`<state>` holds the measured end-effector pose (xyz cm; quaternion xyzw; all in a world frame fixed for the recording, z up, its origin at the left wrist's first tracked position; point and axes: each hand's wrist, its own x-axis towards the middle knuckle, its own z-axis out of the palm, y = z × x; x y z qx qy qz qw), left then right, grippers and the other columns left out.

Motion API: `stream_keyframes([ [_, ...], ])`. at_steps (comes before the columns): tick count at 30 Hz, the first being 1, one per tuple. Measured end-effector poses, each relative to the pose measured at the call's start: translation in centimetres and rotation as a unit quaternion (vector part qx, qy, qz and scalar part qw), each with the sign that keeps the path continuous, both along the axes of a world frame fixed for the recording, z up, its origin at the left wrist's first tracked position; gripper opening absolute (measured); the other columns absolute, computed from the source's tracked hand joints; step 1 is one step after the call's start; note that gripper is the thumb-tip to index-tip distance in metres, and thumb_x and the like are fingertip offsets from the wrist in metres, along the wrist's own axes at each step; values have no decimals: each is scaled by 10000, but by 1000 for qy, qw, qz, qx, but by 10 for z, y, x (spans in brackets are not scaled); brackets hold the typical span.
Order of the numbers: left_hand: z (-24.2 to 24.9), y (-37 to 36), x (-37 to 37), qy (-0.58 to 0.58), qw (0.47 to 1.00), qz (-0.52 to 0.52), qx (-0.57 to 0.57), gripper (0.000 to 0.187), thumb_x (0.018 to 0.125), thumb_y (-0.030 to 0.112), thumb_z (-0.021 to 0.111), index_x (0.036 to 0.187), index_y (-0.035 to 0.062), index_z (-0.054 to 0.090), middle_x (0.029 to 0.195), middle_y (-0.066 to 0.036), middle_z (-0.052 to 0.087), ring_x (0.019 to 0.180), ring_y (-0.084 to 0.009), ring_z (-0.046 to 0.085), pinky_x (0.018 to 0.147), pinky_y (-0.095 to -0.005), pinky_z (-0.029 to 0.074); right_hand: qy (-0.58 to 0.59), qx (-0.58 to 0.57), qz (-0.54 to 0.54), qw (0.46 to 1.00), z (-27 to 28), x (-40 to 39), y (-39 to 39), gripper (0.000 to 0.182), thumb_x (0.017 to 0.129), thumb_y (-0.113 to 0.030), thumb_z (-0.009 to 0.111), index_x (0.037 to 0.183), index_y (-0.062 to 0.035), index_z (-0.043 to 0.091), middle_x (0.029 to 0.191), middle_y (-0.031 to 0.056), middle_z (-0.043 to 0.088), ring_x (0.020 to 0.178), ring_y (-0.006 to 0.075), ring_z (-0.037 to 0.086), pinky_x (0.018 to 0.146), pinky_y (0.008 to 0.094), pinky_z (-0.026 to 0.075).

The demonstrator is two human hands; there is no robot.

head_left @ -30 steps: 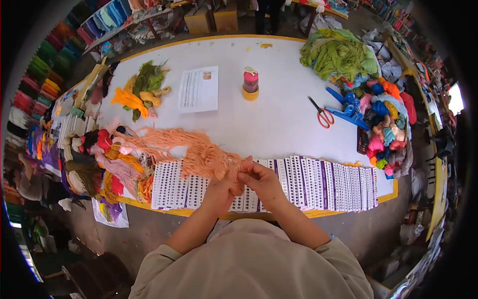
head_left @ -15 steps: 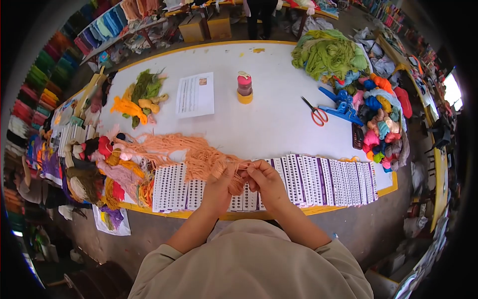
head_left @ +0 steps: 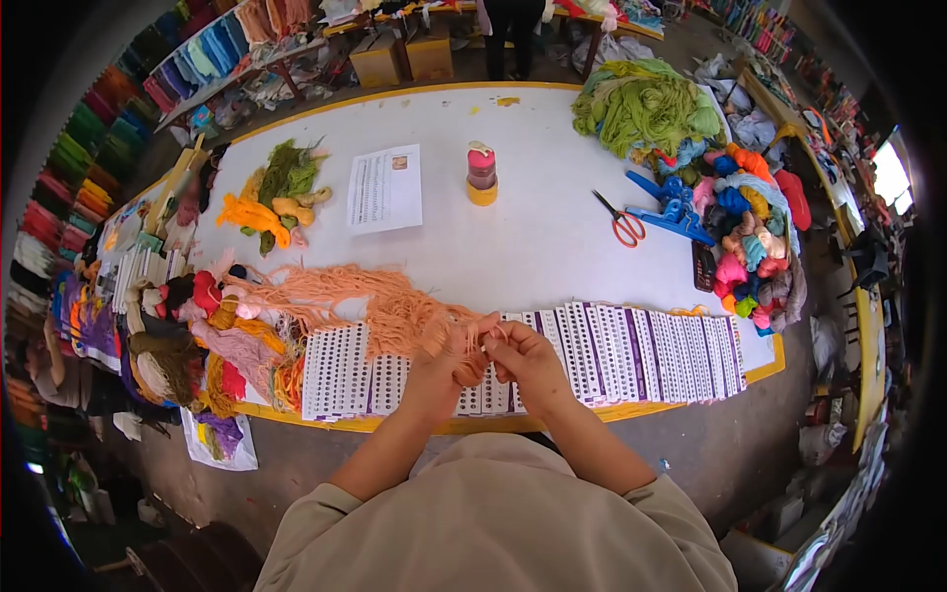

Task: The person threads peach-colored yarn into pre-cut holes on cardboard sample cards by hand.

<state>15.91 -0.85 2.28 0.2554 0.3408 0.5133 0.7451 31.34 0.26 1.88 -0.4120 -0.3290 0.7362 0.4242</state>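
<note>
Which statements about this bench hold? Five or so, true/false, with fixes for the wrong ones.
1. The left hand and right hand are both on the loose peach-orange yarn. True.
2. The red-handled metal scissors lie left of the white printed paper sheet. False: the scissors lie right of the sheet, beside the blue plastic tools.
3. White dotted cards with purple strips run along the near edge of the white yellow-edged table. True.
4. The pink, maroon and yellow spool-like object is tipped on its side. False: it stands upright.
5. The big light green yarn heap sits at the table's far right. True.
</note>
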Motion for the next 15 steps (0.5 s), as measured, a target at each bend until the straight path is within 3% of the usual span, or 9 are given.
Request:
stream_keyframes([
  [3,1,-8,3,99,995,-8,15,438,1000,346,487,1257,3,577,971,-18,621,715,-63,459,625,-195,388,-28,23,17,999,-1,-6,-5,96,901,-166,647,939,-79,636,804,-38,607,664,38,508,602,203,395],
  [7,-4,-9,-1,76,996,-17,33,375,1001,268,496,1250,0,579,997,-21,619,784,-44,490,634,-191,397,0,21,4,1000,-1,-10,-10,114,892,-174,659,946,-75,643,817,-37,616,707,39,524,641,207,407],
  [9,-1,-9,1,39,999,27,13,325,990,202,504,1225,-6,588,1056,-49,631,879,-67,544,700,-214,441,-13,10,0,1000,2,-9,-11,103,886,-168,666,938,-80,652,804,-40,611,694,40,520,623,202,408],
  [15,-14,-1,10,20,999,43,17,290,982,191,515,1160,-21,599,1130,-99,639,969,-132,586,843,-288,481,-9,-26,-37,999,-2,-1,-10,83,879,-167,676,893,-86,663,763,-42,591,674,41,508,582,196,404],
])
